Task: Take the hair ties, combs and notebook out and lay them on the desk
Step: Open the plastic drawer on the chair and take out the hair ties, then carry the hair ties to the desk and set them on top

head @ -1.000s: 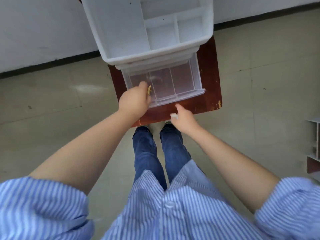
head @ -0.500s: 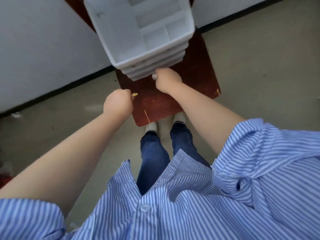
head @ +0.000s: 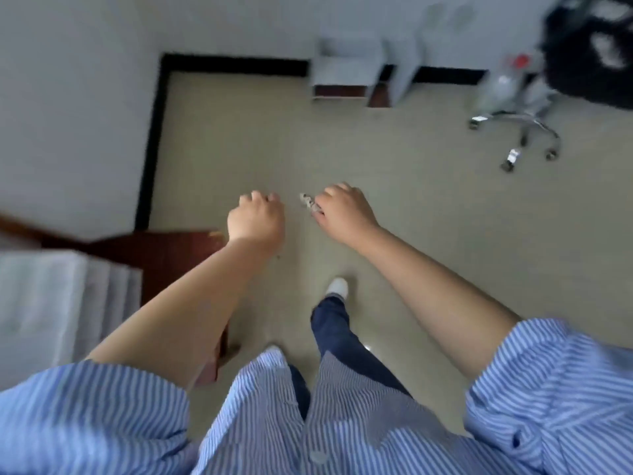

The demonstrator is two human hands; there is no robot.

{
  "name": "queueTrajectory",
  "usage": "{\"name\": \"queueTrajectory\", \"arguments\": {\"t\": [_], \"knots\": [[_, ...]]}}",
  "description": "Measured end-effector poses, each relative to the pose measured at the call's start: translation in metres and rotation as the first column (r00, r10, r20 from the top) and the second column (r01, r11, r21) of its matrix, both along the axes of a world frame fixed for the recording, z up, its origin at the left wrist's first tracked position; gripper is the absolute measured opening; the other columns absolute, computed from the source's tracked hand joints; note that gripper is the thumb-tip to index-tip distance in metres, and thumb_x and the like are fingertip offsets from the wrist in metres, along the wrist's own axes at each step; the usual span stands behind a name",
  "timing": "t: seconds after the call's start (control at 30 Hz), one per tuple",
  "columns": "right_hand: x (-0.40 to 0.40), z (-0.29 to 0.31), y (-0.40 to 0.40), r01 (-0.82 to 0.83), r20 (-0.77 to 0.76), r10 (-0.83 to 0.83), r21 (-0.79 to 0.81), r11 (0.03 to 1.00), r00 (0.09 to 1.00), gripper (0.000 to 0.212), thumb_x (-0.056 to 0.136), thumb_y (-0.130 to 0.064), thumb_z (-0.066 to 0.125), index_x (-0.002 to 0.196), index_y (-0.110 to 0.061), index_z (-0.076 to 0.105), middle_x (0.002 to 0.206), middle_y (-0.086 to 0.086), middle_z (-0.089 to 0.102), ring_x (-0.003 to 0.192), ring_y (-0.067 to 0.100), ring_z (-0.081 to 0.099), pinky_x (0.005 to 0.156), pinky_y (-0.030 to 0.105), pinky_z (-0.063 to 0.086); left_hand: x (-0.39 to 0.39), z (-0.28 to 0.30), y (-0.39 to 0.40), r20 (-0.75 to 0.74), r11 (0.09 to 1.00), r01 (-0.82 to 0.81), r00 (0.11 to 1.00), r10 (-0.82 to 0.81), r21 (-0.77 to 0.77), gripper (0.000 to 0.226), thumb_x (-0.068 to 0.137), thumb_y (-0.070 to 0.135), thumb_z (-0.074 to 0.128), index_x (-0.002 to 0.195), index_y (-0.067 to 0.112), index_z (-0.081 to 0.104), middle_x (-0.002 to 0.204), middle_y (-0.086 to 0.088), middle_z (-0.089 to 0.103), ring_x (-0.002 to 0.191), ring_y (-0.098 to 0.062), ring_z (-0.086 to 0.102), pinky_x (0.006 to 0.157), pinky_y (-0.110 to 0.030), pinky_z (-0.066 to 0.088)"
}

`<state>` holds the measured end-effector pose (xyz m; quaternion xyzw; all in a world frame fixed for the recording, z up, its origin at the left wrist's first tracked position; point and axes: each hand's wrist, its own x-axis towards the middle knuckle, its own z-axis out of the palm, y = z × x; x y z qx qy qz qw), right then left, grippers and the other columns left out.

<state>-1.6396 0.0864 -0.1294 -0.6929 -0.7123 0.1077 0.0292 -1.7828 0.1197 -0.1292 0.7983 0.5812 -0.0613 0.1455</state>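
My left hand (head: 257,217) is curled into a tight fist over the floor, just past the corner of the brown table (head: 164,248). Whatever it holds is hidden inside the fingers. My right hand (head: 342,210) is beside it, a little to the right. It pinches a small pale speckled hair tie (head: 307,201), which sticks out to the left of the fingertips. The white drawer organizer (head: 51,303) stands blurred on the table at the left edge. No comb or notebook is in view.
Beige floor lies ahead, with a black skirting corner (head: 161,97) at the wall. A white and brown cabinet (head: 349,77) stands at the back. An office chair's chrome wheeled base (head: 513,132) is at the far right. My feet and jeans (head: 335,323) are below.
The drawer has been pushed shut. I have turned right, away from the organizer. Both hands left the table and now hang over the floor, the left fist still closed on a small yellow item.
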Motion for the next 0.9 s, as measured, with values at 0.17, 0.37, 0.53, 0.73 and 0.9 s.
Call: {"name": "queueTrajectory", "arguments": {"t": [0.17,0.37,0.53,0.73,0.9], "knots": [[0.160,0.036,-0.133,0.470,-0.011,-0.476,0.175,0.865,0.879,0.028,0.093,-0.017,0.048,0.097,0.005,0.064,0.104,0.024,0.065,0.107,0.034,0.055,0.086,0.042,0.042,0.192,0.032,-0.062,-0.044,0.846,0.525,0.851,-0.523,0.093,0.026,0.097,0.011,0.035,0.120,0.004,0.045,0.119,-0.020,0.055,0.111,-0.035,0.052,0.082,-0.042,0.050],[0.330,0.054,-0.342,0.758,0.103,-0.795,0.250,0.603,0.598,0.018,0.066,-0.009,0.080,0.064,0.004,0.066,0.062,0.020,0.068,0.063,0.032,0.067,0.056,0.036,0.054,0.427,0.038,-0.211,-0.114,0.476,0.869,0.491,-0.864,0.137,0.028,0.094,0.010,0.037,0.122,0.009,0.042,0.117,-0.014,0.055,0.106,-0.031,0.054,0.080,-0.040,0.049],[0.435,0.049,-0.501,0.854,0.214,-0.893,0.271,0.444,0.396,0.029,0.044,-0.019,0.092,0.053,-0.009,0.066,0.045,0.005,0.063,0.041,0.022,0.061,0.042,0.021,0.049,0.571,0.032,-0.356,-0.120,0.196,0.951,0.229,-0.966,0.241,0.020,0.088,0.007,0.052,0.108,0.008,0.055,0.102,-0.014,0.059,0.088,-0.029,0.059,0.062,-0.033,0.051],[0.541,0.031,-0.610,0.929,0.206,-0.952,0.248,0.274,0.226,0.031,0.042,-0.023,0.093,0.053,-0.012,0.066,0.044,0.004,0.063,0.041,0.021,0.062,0.042,0.020,0.050,0.700,0.039,-0.481,-0.141,-0.088,0.949,-0.047,-0.989,0.303,0.034,0.029,0.006,0.089,0.052,0.009,0.064,0.047,-0.008,0.060,0.034,-0.021,0.055,0.029,-0.014,0.039],[0.662,0.011,-0.675,0.949,0.222,-0.964,0.242,0.203,0.150,0.033,0.043,-0.025,0.092,0.049,-0.013,0.062,0.043,0.000,0.062,0.038,0.017,0.059,0.040,0.017,0.046,0.836,0.020,-0.553,-0.146,-0.185,0.955,-0.153,-0.977,0.232,0.035,0.027,0.016,0.091,0.049,0.015,0.064,0.046,-0.003,0.060,0.035,-0.016,0.055,0.029,-0.012,0.037]]}}
